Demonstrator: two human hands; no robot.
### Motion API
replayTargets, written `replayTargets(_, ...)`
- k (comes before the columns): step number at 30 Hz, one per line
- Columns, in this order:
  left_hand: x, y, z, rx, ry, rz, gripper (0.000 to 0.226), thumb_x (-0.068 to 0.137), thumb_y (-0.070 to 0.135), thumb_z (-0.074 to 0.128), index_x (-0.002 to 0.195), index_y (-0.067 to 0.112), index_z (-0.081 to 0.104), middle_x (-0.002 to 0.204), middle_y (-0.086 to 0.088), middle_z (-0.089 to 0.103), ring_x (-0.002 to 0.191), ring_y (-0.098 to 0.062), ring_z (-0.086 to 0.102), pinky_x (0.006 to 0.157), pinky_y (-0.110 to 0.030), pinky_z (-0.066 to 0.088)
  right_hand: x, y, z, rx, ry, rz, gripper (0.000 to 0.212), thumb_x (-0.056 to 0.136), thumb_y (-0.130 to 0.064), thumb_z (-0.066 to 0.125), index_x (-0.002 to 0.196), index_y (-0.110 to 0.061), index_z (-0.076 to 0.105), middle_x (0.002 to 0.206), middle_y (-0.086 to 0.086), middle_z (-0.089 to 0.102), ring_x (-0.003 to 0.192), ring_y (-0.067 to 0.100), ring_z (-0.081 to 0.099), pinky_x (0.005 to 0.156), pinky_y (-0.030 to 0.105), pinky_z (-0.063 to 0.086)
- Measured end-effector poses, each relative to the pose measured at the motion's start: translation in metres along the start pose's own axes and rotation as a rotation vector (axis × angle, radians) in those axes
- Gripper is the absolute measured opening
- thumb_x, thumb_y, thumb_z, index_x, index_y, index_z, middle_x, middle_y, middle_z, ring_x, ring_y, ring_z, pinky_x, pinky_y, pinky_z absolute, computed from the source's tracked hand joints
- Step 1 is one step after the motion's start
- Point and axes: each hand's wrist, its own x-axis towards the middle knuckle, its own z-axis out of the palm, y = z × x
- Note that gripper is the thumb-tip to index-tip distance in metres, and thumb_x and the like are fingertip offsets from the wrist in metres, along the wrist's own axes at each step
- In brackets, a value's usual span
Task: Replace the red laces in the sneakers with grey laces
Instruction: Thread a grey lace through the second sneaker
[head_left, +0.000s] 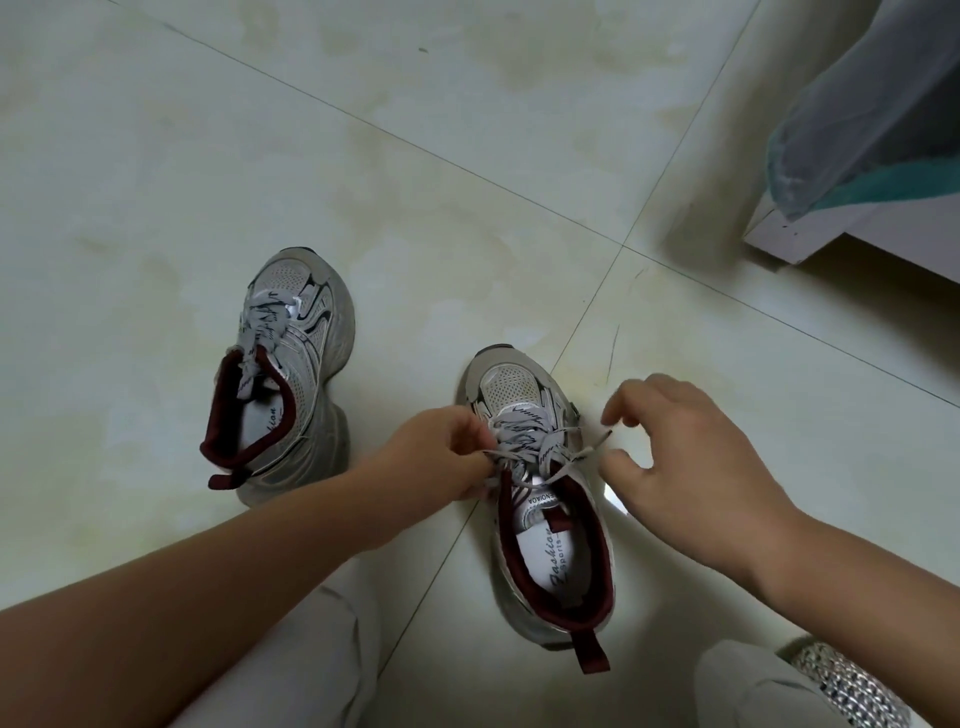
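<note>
On the tiled floor (467, 130) we have two grey-white sneakers with maroon collars, both already carrying grey printed laces; no red lace is in view.

Our left hand (441, 452) pinches the lace (524, 441) at the near sneaker (550, 519), on its left eyelet side. Our right hand (675, 457) hovers just beside the free lace tip (605, 434), fingers loosely curled and apparently holding nothing.

We judge the lace light, limp and flat, best taken by its stiff tip.

The far sneaker (291, 374) stands apart, its lace end hanging into its opening over the printed insole.
</note>
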Motion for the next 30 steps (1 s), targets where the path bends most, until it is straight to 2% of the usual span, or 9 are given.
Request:
replayTargets(7, -0.003, -0.001, -0.001, -0.122, 0.029, -0.057, 0.017, 0.085, -0.001, 0.059, 0.072, 0.008, 0.054, 0.058, -0.003, 0.06, 0.049, -0.012, 0.06, 0.06, -0.024, 0.057, 0.011, -0.031, 0.028, -0.282, -0.068, -0.255, 0.039, 0.075, -0.043, 0.04, 0.054, -0.021, 0.064, 0.065, 0.002, 0.051, 0.065, 0.024, 0.054, 0.05, 0.029, 0.039)
replayTargets(11, -0.005, -0.006, 0.008, -0.194, 0.108, -0.143, 0.018, 0.091, 0.002, 0.051, 0.076, 0.013, 0.051, 0.064, -0.004, 0.059, 0.043, -0.008, 0.056, 0.055, -0.025, 0.05, 0.014, -0.034, 0.037, -0.185, -0.216, -0.09, 0.035, 0.097, -0.036, 0.038, 0.092, -0.015, 0.065, 0.106, 0.009, 0.048, 0.109, 0.027, 0.04, 0.086, 0.034, 0.038)
replayTargets(13, -0.005, -0.009, 0.012, -0.197, 0.129, -0.14, 0.021, 0.09, -0.003, 0.049, 0.078, 0.014, 0.05, 0.068, -0.005, 0.057, 0.047, -0.01, 0.054, 0.057, -0.025, 0.048, 0.017, -0.035, 0.035, -0.09, -0.342, 0.005, 0.031, 0.097, -0.035, 0.039, 0.081, -0.019, 0.06, 0.114, 0.01, 0.046, 0.116, 0.028, 0.035, 0.095, 0.034, 0.036)
replayTargets(15, -0.005, -0.01, 0.013, -0.226, 0.133, -0.134, 0.024, 0.088, -0.007, 0.048, 0.078, 0.014, 0.049, 0.067, -0.006, 0.056, 0.048, -0.011, 0.051, 0.058, -0.027, 0.046, 0.021, -0.037, 0.032, -0.009, -0.416, 0.073, 0.032, 0.093, -0.031, 0.047, 0.062, -0.025, 0.053, 0.108, 0.014, 0.055, 0.113, 0.03, 0.043, 0.089, 0.031, 0.039)
replayTargets(17, -0.004, -0.009, 0.012, -0.251, 0.14, -0.137, 0.024, 0.087, -0.009, 0.048, 0.078, 0.013, 0.048, 0.064, -0.005, 0.055, 0.045, -0.011, 0.05, 0.058, -0.027, 0.045, 0.027, -0.036, 0.03, 0.12, -0.468, 0.144, 0.026, 0.089, -0.023, 0.054, 0.068, -0.012, 0.066, 0.087, 0.014, 0.062, 0.089, 0.026, 0.056, 0.07, 0.025, 0.041)
replayTargets(20, -0.004, -0.01, 0.013, -0.239, 0.155, -0.125, 0.023, 0.087, -0.007, 0.048, 0.076, 0.013, 0.046, 0.064, -0.006, 0.056, 0.049, -0.013, 0.05, 0.06, -0.031, 0.046, 0.028, -0.034, 0.025, 0.331, -0.555, 0.209, 0.019, 0.086, -0.013, 0.056, 0.071, -0.003, 0.063, 0.065, 0.011, 0.048, 0.058, 0.019, 0.045, 0.049, 0.019, 0.034)
replayTargets(23, -0.009, -0.011, 0.014, -0.178, 0.086, -0.022, 0.022, 0.085, 0.0, 0.056, 0.074, 0.015, 0.044, 0.064, -0.003, 0.053, 0.055, -0.012, 0.047, 0.066, -0.031, 0.044, 0.028, -0.033, 0.021, 0.429, -0.592, 0.205, 0.018, 0.087, -0.007, 0.056, 0.068, -0.006, 0.056, 0.066, 0.012, 0.04, 0.062, 0.019, 0.036, 0.047, 0.019, 0.031)
replayTargets(26, -0.019, -0.009, 0.013, 0.0, -0.056, 0.09, 0.029, 0.075, 0.005, 0.07, 0.076, 0.017, 0.043, 0.061, 0.008, 0.05, 0.05, 0.0, 0.042, 0.051, -0.012, 0.037, 0.027, -0.032, 0.019, 0.457, -0.625, 0.197, 0.024, 0.088, -0.002, 0.054, 0.065, -0.007, 0.056, 0.064, 0.008, 0.045, 0.058, 0.014, 0.038, 0.044, 0.01, 0.035)
replayTargets(30, -0.022, -0.014, 0.016, 0.008, 0.017, 0.071, 0.028, 0.074, -0.006, 0.061, 0.077, 0.015, 0.042, 0.06, 0.003, 0.05, 0.037, 0.001, 0.036, 0.041, -0.012, 0.031, 0.028, -0.025, 0.01, 0.421, -0.669, 0.134, 0.027, 0.089, -0.002, 0.052, 0.064, -0.012, 0.053, 0.063, 0.002, 0.047, 0.06, 0.01, 0.039, 0.057, 0.016, 0.036)
